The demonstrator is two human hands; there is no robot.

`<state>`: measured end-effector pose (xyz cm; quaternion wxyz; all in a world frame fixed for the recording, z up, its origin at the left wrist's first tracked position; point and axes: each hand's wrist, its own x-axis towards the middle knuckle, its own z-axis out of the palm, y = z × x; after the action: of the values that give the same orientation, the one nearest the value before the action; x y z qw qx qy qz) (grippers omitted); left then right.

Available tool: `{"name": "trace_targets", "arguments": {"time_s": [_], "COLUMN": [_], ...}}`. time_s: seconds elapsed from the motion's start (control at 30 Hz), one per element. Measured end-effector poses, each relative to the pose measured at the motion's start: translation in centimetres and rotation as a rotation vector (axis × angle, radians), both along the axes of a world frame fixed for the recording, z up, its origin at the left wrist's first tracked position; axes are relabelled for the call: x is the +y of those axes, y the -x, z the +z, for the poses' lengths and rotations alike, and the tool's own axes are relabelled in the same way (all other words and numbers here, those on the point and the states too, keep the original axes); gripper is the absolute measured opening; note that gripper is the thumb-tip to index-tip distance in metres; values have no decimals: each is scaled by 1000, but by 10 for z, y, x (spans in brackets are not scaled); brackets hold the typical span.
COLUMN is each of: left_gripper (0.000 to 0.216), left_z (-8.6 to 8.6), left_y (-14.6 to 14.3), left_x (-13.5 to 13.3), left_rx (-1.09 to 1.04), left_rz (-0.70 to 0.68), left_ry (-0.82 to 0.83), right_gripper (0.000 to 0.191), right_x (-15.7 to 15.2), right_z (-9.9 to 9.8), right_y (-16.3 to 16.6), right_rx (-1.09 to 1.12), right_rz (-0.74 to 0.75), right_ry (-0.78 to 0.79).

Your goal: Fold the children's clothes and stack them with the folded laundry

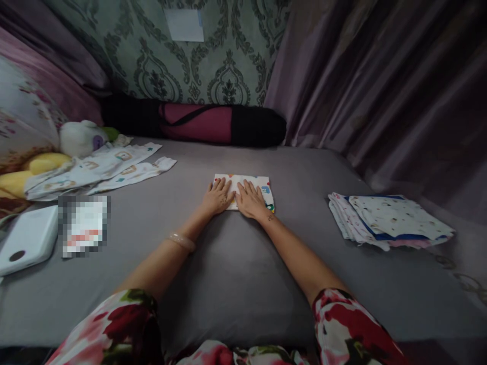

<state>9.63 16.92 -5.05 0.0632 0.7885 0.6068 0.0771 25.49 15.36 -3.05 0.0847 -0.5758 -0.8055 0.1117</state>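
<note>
A white folded cloth (267, 183) with colourful prints lies flat on the grey sheet, in the middle of the head view. Pressed on its left half is my left hand (219, 196), palm down with the fingers stretched out. My right hand (249, 198) lies flat on the cloth's right part, fingers slightly spread. The two hands are side by side, a small gap between them, and they cover much of the cloth. Neither hand grips anything.
A stack of folded clothes (399, 218) lies at right. Printed white pants (125, 159), a plush toy (81, 138), a white device (28, 238) and a blurred-out packet (85, 225) are at left. A long black-and-maroon bag (198, 123) lies along the wall.
</note>
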Motion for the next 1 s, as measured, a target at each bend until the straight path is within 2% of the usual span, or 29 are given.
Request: {"name": "trace_targets", "arguments": {"time_s": [0.33, 0.53, 0.63, 0.67, 0.73, 0.83, 0.9, 1.0], "left_gripper": [73, 68, 60, 57, 53, 52, 53, 54], "left_z": [7, 19, 24, 25, 25, 18, 12, 3], "left_y": [11, 22, 16, 11, -4, -23, -28, -25], "left_x": [3, 2, 6, 8, 13, 20, 24, 27], "left_rx": [20, 29, 62, 66, 56, 46, 45, 15], "left_rz": [74, 102, 94, 92, 60, -41, -60, -6], "left_ry": [99, 144, 86, 42, -57, -93, -63, -58], "right_gripper": [60, 61, 61, 60, 56, 55, 55, 57], "right_x": [17, 18, 18, 18, 22, 28, 32, 38], "right_z": [-6, -6, -1, 1, 4, 4, 1, -7], "right_y": [-27, -52, -48, -43, -29, -8, -2, -3], "right_rx": [-104, -125, -150, -147, -114, -64, -52, -34], "right_rz": [-120, -224, -301, -291, -177, 32, 62, 11], "right_ry": [54, 79, -5, -62, -161, -164, -114, -78]}}
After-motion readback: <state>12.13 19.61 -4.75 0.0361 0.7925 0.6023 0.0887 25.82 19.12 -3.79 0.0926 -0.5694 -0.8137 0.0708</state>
